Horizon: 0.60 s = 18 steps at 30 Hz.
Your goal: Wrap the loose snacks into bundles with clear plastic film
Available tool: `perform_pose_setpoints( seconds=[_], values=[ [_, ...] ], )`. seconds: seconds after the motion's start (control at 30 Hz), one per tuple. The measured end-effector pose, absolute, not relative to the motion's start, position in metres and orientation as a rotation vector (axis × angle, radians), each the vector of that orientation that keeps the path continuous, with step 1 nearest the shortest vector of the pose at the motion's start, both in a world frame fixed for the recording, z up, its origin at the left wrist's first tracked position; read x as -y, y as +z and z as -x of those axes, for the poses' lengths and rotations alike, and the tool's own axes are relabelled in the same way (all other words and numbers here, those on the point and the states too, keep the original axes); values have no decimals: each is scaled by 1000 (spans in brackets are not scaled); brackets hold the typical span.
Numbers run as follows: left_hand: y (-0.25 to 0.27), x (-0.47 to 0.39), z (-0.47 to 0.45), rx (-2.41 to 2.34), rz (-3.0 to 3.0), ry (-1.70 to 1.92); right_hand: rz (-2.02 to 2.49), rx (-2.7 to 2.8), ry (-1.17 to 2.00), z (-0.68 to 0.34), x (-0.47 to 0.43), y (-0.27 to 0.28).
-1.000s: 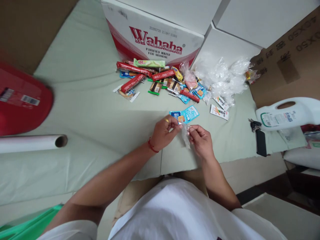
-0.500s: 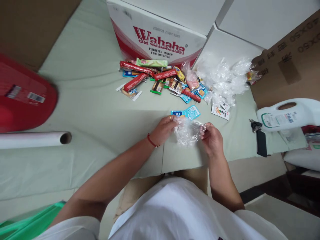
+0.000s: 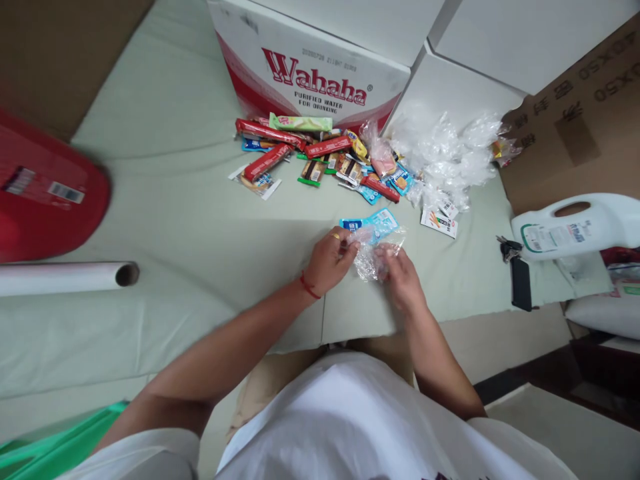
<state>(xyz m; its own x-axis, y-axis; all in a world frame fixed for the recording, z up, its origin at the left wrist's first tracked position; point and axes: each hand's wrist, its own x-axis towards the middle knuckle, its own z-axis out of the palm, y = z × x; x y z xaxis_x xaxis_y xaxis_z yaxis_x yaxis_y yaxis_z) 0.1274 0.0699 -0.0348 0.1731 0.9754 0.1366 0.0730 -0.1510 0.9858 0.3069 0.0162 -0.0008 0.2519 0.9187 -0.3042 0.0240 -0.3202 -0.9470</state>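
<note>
A crumpled clear plastic bag point(image 3: 369, 262) is stretched between my two hands near the table's front edge. My left hand point(image 3: 330, 259) pinches its left side, thumb against fingers. On the other side my right hand point(image 3: 400, 275) has its fingers closed on the bag's right part. Just beyond the bag lie blue snack packets point(image 3: 383, 223), partly covered by the plastic and my left fingers. Farther back is a pile of wrapped snacks, with red bars point(image 3: 327, 147), a green packet point(image 3: 300, 123) and small biscuit packs point(image 3: 313, 172).
Behind the snacks stands a Wahaha water carton point(image 3: 320, 73). Clear plastic bags point(image 3: 445, 157) are heaped at its right. A white jug point(image 3: 575, 227), keys point(image 3: 509, 248) and a black phone point(image 3: 521, 283) lie at the right. A red container point(image 3: 50, 193) and a white roll point(image 3: 60, 279) occupy the left.
My right hand has moved left, closer to my left hand, and the bag between them is more bunched. My left hand has turned slightly and shifted a little right.
</note>
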Motion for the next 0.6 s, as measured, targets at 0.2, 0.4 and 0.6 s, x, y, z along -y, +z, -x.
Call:
perform_pose_setpoints(
  seconds=[0.2,0.4,0.6],
  values=[
    [-40,-79,-126,-1115,-1301,1171,1755,1220,829,-312,-22,-5],
    [-39,-88,-128,-945,-933,1093,1627,940,1084,-313,-25,10],
    [-32,-81,-127,-898,-1095,1041,1534,803,1155,-306,-21,16]
  ],
)
